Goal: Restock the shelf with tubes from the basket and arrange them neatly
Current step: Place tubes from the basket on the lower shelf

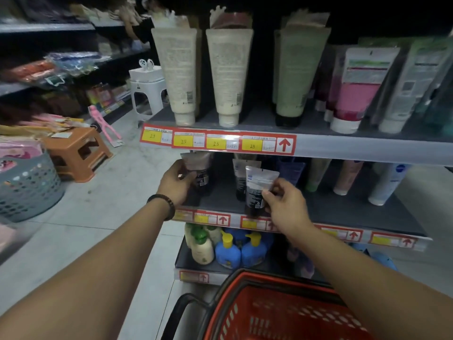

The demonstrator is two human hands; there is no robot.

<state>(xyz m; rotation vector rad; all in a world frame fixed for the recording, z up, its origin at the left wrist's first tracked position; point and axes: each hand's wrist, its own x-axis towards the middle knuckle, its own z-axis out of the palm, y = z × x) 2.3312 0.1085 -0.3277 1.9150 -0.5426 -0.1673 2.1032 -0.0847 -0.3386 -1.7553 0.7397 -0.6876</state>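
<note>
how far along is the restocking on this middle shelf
Done: a rear tube stands on the middle shelf. In hand: the left hand holds the left tube, the right hand pinches the right tube, both at shelf level. Left: setting and aligning these two; the visible part of the basket shows no tubes.

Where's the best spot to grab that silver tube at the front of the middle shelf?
Probably the flat middle of the silver tube, from the front right, where the right hand pinches it. It stands cap-down, broad and flat above its black cap, with another tube close behind.
</note>
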